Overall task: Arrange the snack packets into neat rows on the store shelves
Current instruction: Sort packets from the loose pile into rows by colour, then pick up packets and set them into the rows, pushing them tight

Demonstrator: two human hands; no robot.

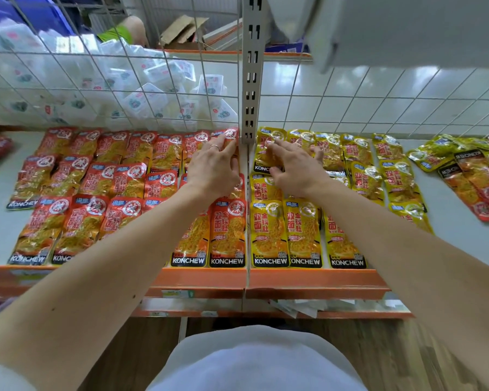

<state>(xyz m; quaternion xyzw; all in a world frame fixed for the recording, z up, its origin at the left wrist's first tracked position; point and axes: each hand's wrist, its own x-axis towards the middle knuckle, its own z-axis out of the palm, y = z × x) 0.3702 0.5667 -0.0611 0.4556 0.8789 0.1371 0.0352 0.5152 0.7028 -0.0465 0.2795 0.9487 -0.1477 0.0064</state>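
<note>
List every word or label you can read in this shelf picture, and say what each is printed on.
"KONCHEW": bottom band of the red packets and the yellow packets in the front row.
"双面" and "金钱肚": fronts of both kinds.
"KONCHEW", upside down: loose packets at the far right.
Too small or blurred: blue corner tags, round seals, labels on the white tubs, shelf-edge tags.

Shelf (316, 279), split by upright post (251, 80) at 12 o'clock. Packet rows (96, 193) lie at 10 o'clock, further rows (302, 232) at 1 o'clock, a loose heap (469, 176) at 3 o'clock. Wire grid (68, 69) stands behind; tubs (158, 97) beyond it.
</note>
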